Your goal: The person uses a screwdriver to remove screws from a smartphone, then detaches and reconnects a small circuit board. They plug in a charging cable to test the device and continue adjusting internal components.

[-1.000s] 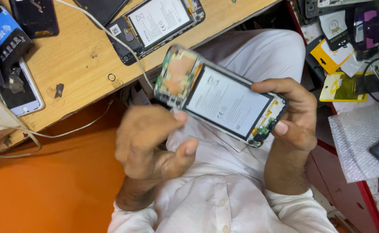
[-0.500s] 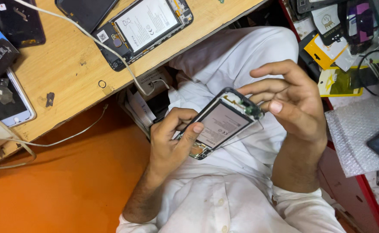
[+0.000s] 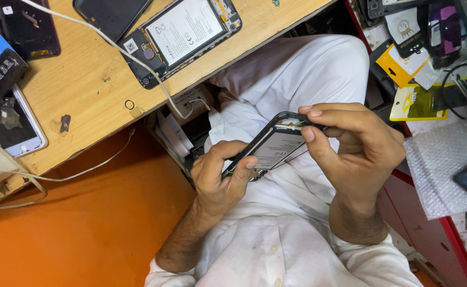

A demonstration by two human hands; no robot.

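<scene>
While opened – phone (image 3: 273,149) | left hand (image 3: 220,178) | right hand (image 3: 353,146) (both gripping)

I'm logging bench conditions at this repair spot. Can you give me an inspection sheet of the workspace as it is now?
Surface: light wooden bench top, scuffed, with a small ring mark.
Job's things: opened black phone with its pale battery exposed, held tilted over the lap in white clothing.
Clutter: second opened black phone and white-framed phone on the bench; yellow packets and bubble wrap to one side.
Grips: left hand clasps the phone's lower end; right hand pinches its upper end.
Cables: white cable crosses the bench and the second phone.
Surroundings: orange floor.
</scene>
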